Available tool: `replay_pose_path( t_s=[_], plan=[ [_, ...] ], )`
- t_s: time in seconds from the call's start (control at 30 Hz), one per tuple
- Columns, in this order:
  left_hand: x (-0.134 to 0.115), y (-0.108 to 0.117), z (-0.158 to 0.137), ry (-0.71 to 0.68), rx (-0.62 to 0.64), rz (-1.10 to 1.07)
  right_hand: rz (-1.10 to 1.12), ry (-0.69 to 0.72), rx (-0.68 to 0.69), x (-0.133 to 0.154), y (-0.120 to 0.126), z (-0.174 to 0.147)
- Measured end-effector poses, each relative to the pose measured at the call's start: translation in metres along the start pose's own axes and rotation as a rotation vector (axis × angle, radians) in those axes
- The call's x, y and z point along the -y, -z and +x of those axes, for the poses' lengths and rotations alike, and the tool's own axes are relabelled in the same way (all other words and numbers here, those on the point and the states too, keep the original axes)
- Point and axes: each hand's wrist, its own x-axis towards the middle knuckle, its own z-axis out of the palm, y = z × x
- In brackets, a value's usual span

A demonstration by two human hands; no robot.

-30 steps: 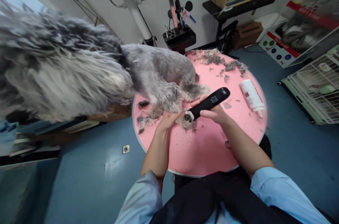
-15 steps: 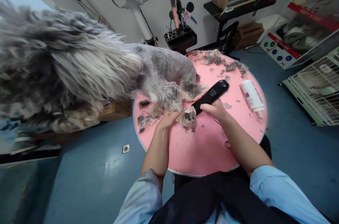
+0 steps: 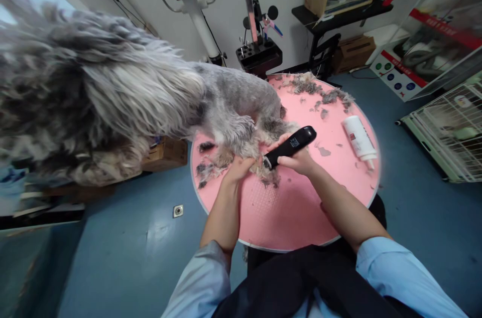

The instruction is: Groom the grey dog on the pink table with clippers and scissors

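Observation:
A grey dog [image 3: 235,92], its body clipped short and its head and chest shaggy, stands on a round pink table [image 3: 289,217]. My left hand [image 3: 240,169] is closed around the lower part of one of its legs, near the paw [image 3: 266,175]; the fingertips are partly hidden by fur. In my right hand [image 3: 299,161] is a black hair clipper [image 3: 291,146], tilted with its rear end up and away to the right. The clipper's blade end touches the fur at the paw, just right of my left fingers.
Clumps of cut hair [image 3: 309,86] lie along the table's far edge, others at its left. A white squeeze bottle [image 3: 359,138] lies on the right side. Behind stand a black tool holder [image 3: 259,54] on a metal pole and a white dryer arm [image 3: 203,27]. A wire cage [image 3: 452,127] is at right.
The clipper and my right hand have moved left and slightly down, bringing the blade over the paw. My left hand has stayed at the leg. The whole view has shifted slightly.

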Motion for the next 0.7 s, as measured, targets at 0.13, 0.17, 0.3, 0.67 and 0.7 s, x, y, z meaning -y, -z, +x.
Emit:
replay_pose_path(
  t_s=[0.13,0.17,0.3,0.67,0.7],
  plan=[
    [-0.005,0.000,0.000,-0.035,-0.019,0.008,-0.493,-0.113,-0.025,0.019,-0.010,0.011],
    [-0.006,0.000,0.000,-0.047,-0.026,0.003,-0.580,-0.152,-0.021,0.022,-0.010,0.013],
    [-0.012,-0.001,-0.002,-0.072,0.047,-0.018,-0.435,-0.139,-0.114,0.016,0.000,0.010],
    [-0.017,0.002,-0.003,-0.105,0.119,-0.025,0.014,-0.035,-0.214,0.003,-0.003,0.002],
    [-0.016,0.002,-0.002,-0.115,0.104,-0.036,0.021,-0.034,-0.227,0.004,-0.003,0.003]
  ],
)
